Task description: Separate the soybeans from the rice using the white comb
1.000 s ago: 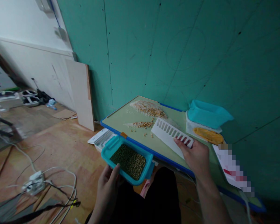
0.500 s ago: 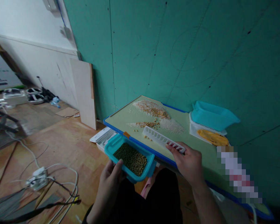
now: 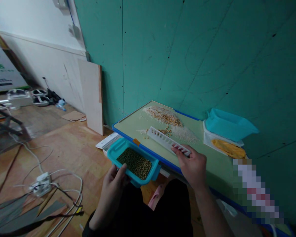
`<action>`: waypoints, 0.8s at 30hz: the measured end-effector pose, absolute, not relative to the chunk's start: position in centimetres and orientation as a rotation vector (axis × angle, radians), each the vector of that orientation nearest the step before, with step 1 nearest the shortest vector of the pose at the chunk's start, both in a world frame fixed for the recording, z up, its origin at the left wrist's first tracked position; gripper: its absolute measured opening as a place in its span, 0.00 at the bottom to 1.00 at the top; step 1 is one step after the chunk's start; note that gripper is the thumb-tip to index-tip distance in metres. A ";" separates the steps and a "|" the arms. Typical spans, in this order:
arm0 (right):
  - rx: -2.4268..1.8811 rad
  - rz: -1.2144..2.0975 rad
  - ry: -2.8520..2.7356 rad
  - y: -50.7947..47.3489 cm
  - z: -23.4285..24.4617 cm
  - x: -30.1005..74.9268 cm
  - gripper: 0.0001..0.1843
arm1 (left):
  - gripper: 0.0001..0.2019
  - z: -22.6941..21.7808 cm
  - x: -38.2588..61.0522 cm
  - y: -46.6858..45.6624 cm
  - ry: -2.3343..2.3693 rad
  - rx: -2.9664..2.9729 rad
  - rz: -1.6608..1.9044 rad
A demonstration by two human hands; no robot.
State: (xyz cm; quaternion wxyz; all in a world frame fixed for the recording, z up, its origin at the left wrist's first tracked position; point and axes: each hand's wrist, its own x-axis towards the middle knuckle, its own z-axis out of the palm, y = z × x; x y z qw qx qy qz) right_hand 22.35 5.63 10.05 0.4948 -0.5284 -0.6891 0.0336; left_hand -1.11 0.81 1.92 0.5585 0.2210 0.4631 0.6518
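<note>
My left hand [image 3: 114,184] grips the near rim of a turquoise plastic container [image 3: 111,151], thumb on top, beside the table's front edge. Inside lie dark green beans [image 3: 128,158] and yellowish soybeans [image 3: 143,167]. My right hand [image 3: 193,169] is closed around one end of a white plastic strip with a row of slots [image 3: 166,141], held over the pale green tabletop [image 3: 212,171]. Its far end partly hides a small group of soybeans [image 3: 165,131]. Behind it spreads a larger pile of soybeans [image 3: 169,118] mixed with white grains [image 3: 186,133].
A turquoise scoop-shaped bin [image 3: 230,125] rests on a white container [image 3: 208,138], next to a yellow-orange item [image 3: 228,148]. The green wall [image 3: 150,59] stands behind the table. Cables and a power strip [image 3: 41,184] lie on the floor at left.
My right hand has moved the white strip leftward and farther across the tabletop, toward the small soybean group. My left hand and the container have shifted slightly left.
</note>
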 end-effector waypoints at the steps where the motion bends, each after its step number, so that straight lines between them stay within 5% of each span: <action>1: -1.283 0.089 -1.681 6.1 9.9 22.3 0.08 | 0.17 1.8 -1.4 0.9 1.091 0.521 1.542; 16: -1.179 0.126 -1.821 4.7 10.4 23.3 0.06 | 0.15 1.8 -1.7 0.4 1.058 0.491 1.539; 24: -1.600 -0.283 -1.484 5.3 9.5 29.7 0.21 | 0.16 1.3 -0.9 -0.6 1.037 0.428 1.512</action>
